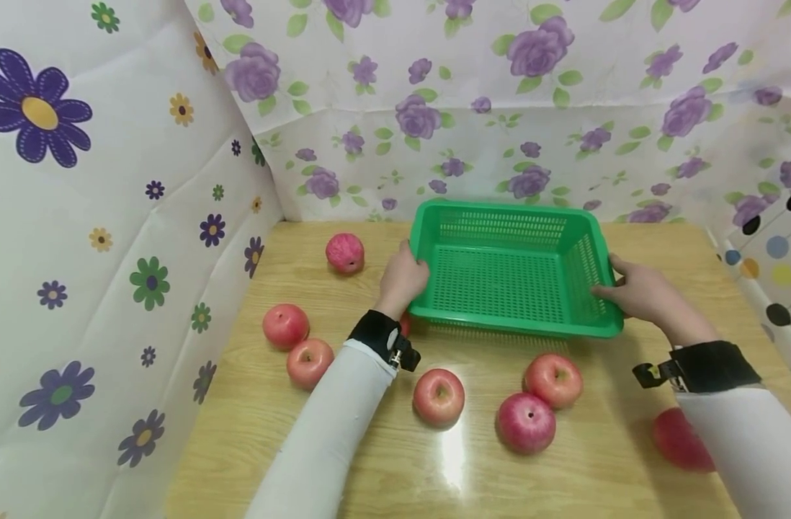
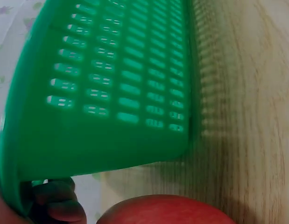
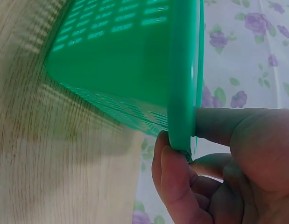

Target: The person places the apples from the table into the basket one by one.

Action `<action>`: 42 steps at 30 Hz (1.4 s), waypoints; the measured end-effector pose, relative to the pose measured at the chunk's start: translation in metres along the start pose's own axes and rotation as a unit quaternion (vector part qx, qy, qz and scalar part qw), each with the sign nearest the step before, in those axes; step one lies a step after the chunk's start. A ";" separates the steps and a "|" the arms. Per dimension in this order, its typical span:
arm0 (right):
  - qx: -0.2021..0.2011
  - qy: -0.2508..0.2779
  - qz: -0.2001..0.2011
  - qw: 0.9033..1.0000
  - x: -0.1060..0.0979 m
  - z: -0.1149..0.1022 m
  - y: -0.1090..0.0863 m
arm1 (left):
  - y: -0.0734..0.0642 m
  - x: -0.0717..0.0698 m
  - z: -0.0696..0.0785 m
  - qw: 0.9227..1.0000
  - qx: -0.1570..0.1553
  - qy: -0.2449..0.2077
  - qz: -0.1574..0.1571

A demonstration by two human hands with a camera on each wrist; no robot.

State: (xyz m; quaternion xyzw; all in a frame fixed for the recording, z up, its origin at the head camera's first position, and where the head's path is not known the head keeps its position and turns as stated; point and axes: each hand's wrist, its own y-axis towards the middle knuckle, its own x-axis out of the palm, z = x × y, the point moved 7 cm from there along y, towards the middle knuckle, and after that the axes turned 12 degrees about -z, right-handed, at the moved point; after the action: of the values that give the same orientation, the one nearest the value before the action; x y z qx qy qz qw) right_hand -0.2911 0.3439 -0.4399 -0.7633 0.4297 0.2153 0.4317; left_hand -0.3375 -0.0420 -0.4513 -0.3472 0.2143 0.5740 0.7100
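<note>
A green plastic basket [image 1: 499, 281] with slotted walls and nothing inside sits toward the back of the wooden table. My left hand [image 1: 403, 277] grips its left rim, fingers curled beneath the edge in the left wrist view. At the opposite end, my right hand [image 1: 638, 290] pinches the right rim, thumb on top and fingers under it, as the right wrist view shows. An apple [image 2: 165, 210] lies close to the basket by my left hand, mostly hidden by my wrist in the head view.
In front of the basket lie an apple [image 1: 438, 397] and a touching pair, a paler apple [image 1: 554, 380] and a darker one [image 1: 526, 423]. More apples [image 1: 286, 326] are at the left. A red apple [image 1: 683, 440] is partly behind my right sleeve. Flowered sheets [image 1: 460, 144] wall the table.
</note>
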 end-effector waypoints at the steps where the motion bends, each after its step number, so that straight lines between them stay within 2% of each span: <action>1: -0.001 0.001 0.001 1.000 0.000 -0.001 0.000 | 0.001 0.000 -0.001 1.000 -0.004 -0.001 0.006; 5: -0.005 0.000 0.005 1.000 -0.002 -0.003 -0.002 | 0.002 0.000 0.001 0.999 -0.007 0.025 0.022; 14: -0.015 0.008 0.003 1.000 -0.003 -0.004 -0.005 | 0.001 -0.002 0.005 0.997 -0.012 0.061 0.037; 17: -0.020 0.011 0.000 1.000 -0.002 -0.003 -0.005 | 0.000 0.000 0.005 0.996 -0.019 0.073 0.037; 25: -0.014 -0.026 0.009 1.000 -0.001 0.009 -0.009 | 0.002 0.003 0.003 0.994 -0.037 0.096 0.031; 30: -0.016 -0.032 0.003 0.999 -0.001 0.026 -0.030 | 0.004 0.004 0.002 0.994 -0.040 0.101 0.027; 34: -0.004 -0.068 0.004 0.998 0.000 0.044 -0.057 | 0.004 0.006 0.002 0.993 -0.037 0.106 0.025; 38: 0.013 -0.102 0.002 0.995 0.010 0.061 -0.079 | 0.003 0.005 0.003 0.993 -0.033 0.110 0.028; 42: 0.015 -0.103 -0.005 0.995 0.024 0.072 -0.099 | 0.003 0.005 0.004 0.993 -0.030 0.109 0.030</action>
State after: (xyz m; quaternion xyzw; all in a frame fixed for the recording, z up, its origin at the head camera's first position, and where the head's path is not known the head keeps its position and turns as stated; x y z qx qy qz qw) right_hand -0.1921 0.4193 -0.4480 -0.7323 0.3825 0.2845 0.4864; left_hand -0.3397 -0.0351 -0.4525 -0.4224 0.2834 0.5600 0.6540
